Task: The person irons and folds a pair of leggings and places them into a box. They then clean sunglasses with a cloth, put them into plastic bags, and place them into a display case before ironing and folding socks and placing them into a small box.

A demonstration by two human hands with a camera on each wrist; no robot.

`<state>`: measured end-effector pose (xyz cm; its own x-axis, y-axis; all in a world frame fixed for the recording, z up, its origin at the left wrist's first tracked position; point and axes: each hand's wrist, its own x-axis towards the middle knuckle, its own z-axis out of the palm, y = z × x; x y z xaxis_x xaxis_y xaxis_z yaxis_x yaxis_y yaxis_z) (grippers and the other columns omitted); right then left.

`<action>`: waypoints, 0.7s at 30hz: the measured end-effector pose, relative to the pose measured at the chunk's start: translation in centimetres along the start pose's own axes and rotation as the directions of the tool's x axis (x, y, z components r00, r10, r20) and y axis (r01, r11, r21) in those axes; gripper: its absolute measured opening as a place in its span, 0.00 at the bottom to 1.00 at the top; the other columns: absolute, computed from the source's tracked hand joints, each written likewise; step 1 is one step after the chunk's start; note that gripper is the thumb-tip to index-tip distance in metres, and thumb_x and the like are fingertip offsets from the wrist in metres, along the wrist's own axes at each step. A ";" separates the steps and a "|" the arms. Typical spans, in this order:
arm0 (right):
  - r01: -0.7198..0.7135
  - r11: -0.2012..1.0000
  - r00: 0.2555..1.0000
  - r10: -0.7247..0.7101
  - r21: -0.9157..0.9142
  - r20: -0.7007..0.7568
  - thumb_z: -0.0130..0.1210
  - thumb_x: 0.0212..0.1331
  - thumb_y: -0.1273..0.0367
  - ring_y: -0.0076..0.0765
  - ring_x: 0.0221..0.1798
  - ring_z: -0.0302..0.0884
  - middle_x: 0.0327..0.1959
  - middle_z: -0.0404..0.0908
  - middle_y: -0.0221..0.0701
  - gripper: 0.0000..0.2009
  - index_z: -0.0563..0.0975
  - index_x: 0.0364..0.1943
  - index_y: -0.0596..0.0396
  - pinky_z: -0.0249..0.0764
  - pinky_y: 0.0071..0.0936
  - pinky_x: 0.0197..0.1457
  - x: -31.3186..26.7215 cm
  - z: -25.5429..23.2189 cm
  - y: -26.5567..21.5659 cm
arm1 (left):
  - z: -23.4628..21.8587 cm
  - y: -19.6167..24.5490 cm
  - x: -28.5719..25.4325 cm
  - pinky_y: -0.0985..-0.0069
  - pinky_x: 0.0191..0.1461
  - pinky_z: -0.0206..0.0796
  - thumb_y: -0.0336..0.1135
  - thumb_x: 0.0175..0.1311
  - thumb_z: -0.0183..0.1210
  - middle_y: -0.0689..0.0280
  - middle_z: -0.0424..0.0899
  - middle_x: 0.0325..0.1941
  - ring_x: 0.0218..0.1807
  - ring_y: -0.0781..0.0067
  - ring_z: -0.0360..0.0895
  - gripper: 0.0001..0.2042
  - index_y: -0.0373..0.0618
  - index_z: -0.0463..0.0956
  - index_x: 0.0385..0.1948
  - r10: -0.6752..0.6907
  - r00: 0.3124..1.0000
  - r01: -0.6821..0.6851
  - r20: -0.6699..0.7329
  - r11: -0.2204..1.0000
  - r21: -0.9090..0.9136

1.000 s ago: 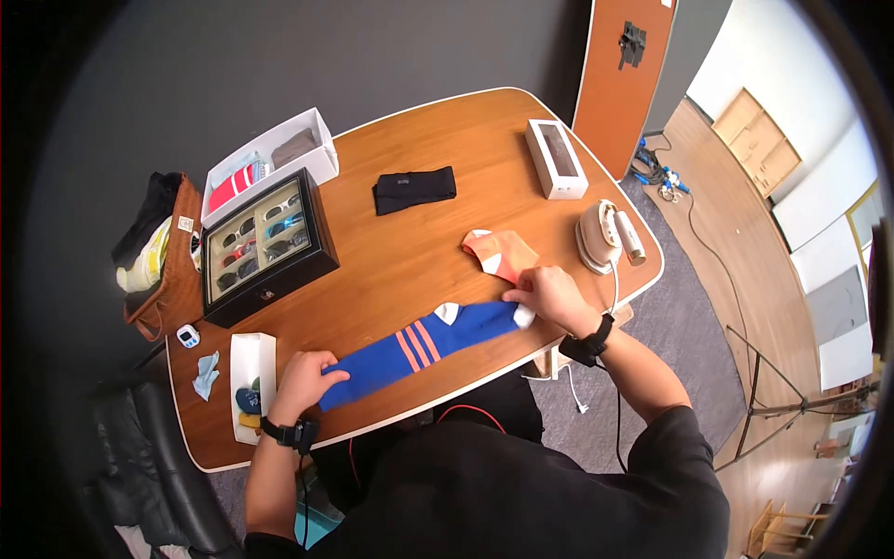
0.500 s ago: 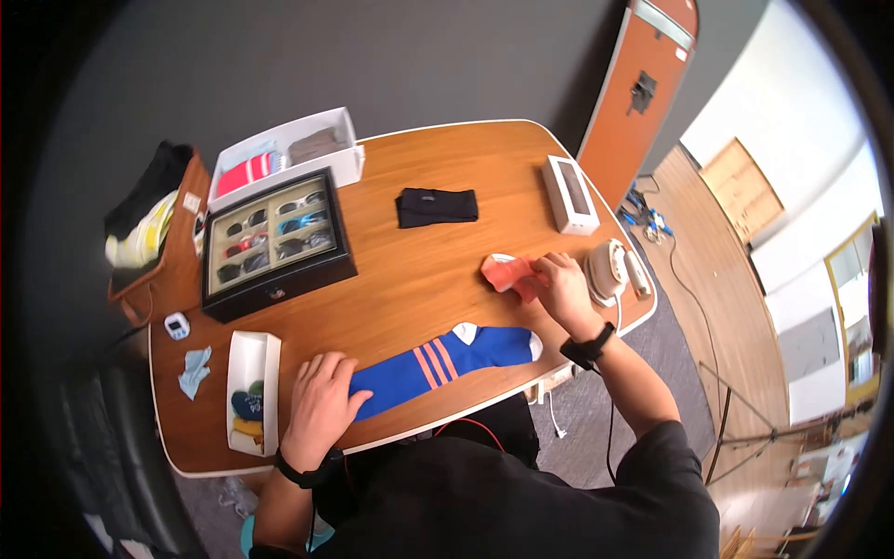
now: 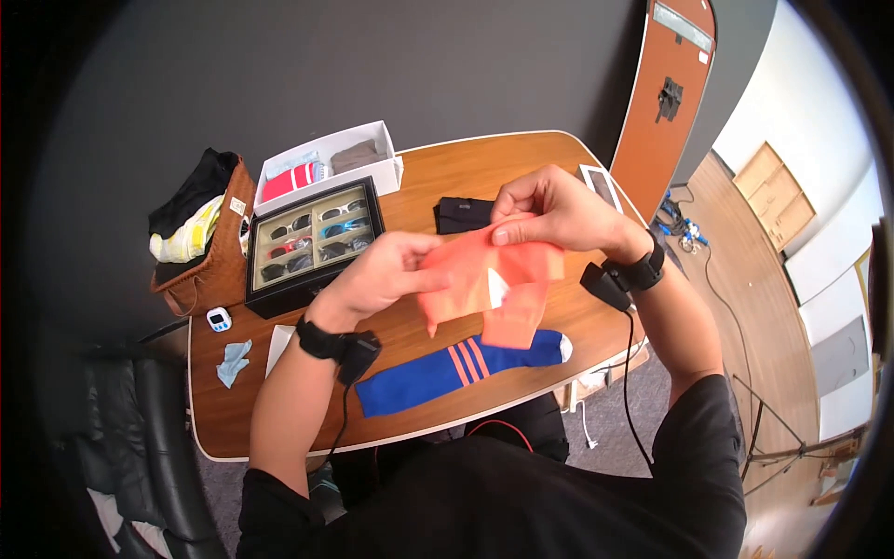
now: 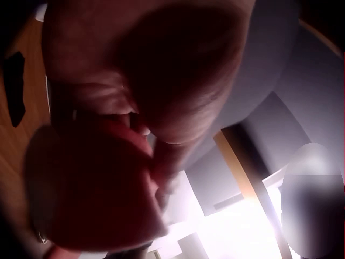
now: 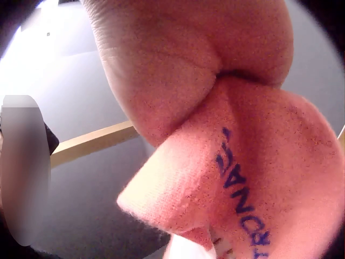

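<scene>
Both hands hold an orange sock point(image 3: 514, 321) with a white patch up above the table, its fabric spread between them. My left hand point(image 3: 380, 278) pinches one side of it between thumb and fingers. On the other side my right hand point(image 3: 557, 216) grips the upper edge, thumb on top. Dark blue letters run along the sock point(image 5: 294, 162) in the right wrist view. The left wrist view shows it dark and blurred below the palm. Beneath the hands, a long blue sock point(image 3: 410, 384) with orange stripes lies flat near the table's front edge.
A black folded cloth point(image 3: 456, 216) lies behind the hands. To the left stand a sunglasses case point(image 3: 279, 304), a white box point(image 3: 396, 175) of folded items, a brown basket point(image 3: 222, 247), a small timer point(image 3: 219, 320) and a light blue cloth point(image 3: 234, 363). My right forearm hides the iron.
My right hand has picked the orange sock off the table and brought it up toward the middle. My left hand has left the blue sock and taken hold of the orange one.
</scene>
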<state>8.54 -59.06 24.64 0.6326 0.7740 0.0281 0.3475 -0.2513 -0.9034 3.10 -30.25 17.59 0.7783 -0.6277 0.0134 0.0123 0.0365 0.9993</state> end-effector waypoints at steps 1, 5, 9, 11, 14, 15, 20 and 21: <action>-0.055 0.998 0.998 0.055 0.025 0.004 0.77 0.62 0.66 0.12 0.33 0.77 0.29 0.85 0.21 0.11 0.87 0.40 0.58 0.75 0.17 0.37 -0.3 -0.1 0.6 | -0.5 -0.4 -1.4 0.78 0.57 0.78 0.31 0.71 0.71 0.68 0.87 0.43 0.50 0.82 0.84 0.13 0.34 0.81 0.49 -0.016 1.000 0.016 0.003 1.000 0.001; -0.299 0.894 0.901 0.380 -0.333 0.208 0.78 0.60 0.62 0.14 0.30 0.76 0.25 0.84 0.22 0.14 0.88 0.38 0.59 0.74 0.21 0.34 -1.0 0.7 3.3 | -1.4 -2.2 -6.6 0.84 0.39 0.69 0.29 0.71 0.70 0.77 0.81 0.29 0.33 0.92 0.75 0.09 0.39 0.80 0.30 -0.157 0.951 0.172 -0.266 0.985 0.033; -0.186 0.961 0.932 0.238 -0.206 0.271 0.75 0.65 0.60 0.16 0.34 0.78 0.30 0.89 0.24 0.14 0.90 0.42 0.57 0.77 0.25 0.40 -1.4 1.2 12.4 | -3.3 -4.2 -10.1 0.84 0.41 0.69 0.29 0.69 0.72 0.75 0.84 0.32 0.35 0.90 0.75 0.07 0.39 0.83 0.33 -0.117 0.921 0.166 -0.371 0.981 0.103; -0.210 0.978 0.945 0.203 -0.002 0.257 0.71 0.69 0.60 0.15 0.37 0.79 0.33 0.91 0.25 0.15 0.90 0.45 0.59 0.78 0.24 0.44 -1.6 1.8 13.2 | -4.5 -3.6 -11.2 0.84 0.42 0.70 0.28 0.67 0.73 0.74 0.85 0.33 0.36 0.90 0.76 0.06 0.39 0.84 0.33 -0.081 0.917 0.147 -0.390 0.979 0.143; -0.146 0.975 0.968 0.106 0.165 0.228 0.68 0.72 0.64 0.12 0.39 0.79 0.35 0.91 0.23 0.14 0.89 0.46 0.63 0.78 0.20 0.45 -1.9 3.4 11.9 | -5.4 -0.1 -11.2 0.80 0.48 0.76 0.28 0.67 0.72 0.70 0.89 0.39 0.41 0.85 0.83 0.06 0.39 0.85 0.40 0.026 0.911 0.001 -0.412 0.998 0.065; -0.144 0.971 0.975 0.107 0.189 0.195 0.69 0.71 0.63 0.13 0.39 0.79 0.36 0.91 0.23 0.13 0.89 0.45 0.62 0.78 0.20 0.44 -1.7 3.8 11.9 | -5.5 1.7 -10.7 0.80 0.49 0.77 0.29 0.68 0.72 0.69 0.90 0.40 0.41 0.83 0.84 0.07 0.38 0.85 0.42 0.080 0.911 -0.043 -0.404 0.994 0.100; -0.128 0.992 0.991 0.127 0.008 0.044 0.70 0.70 0.64 0.15 0.38 0.81 0.35 0.91 0.26 0.13 0.90 0.45 0.61 0.78 0.23 0.42 -0.6 3.3 13.7 | -6.0 9.0 -6.5 0.75 0.50 0.81 0.31 0.73 0.67 0.62 0.91 0.44 0.45 0.77 0.87 0.09 0.34 0.84 0.46 0.254 0.896 -0.178 -0.363 0.957 0.230; -0.111 0.984 0.992 0.101 -0.138 -0.074 0.69 0.71 0.64 0.18 0.36 0.81 0.35 0.91 0.29 0.12 0.89 0.46 0.60 0.79 0.25 0.42 -0.2 4.0 13.7 | -4.8 10.3 -5.1 0.76 0.50 0.81 0.32 0.74 0.66 0.62 0.90 0.44 0.45 0.77 0.87 0.09 0.35 0.84 0.46 0.254 0.905 -0.185 -0.342 0.957 0.222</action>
<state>10.43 -60.38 10.54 0.7142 0.6993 -0.0319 0.3675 -0.4133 -0.8331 2.26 -22.88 27.64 0.9220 -0.2924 0.2539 -0.2717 -0.0213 0.9622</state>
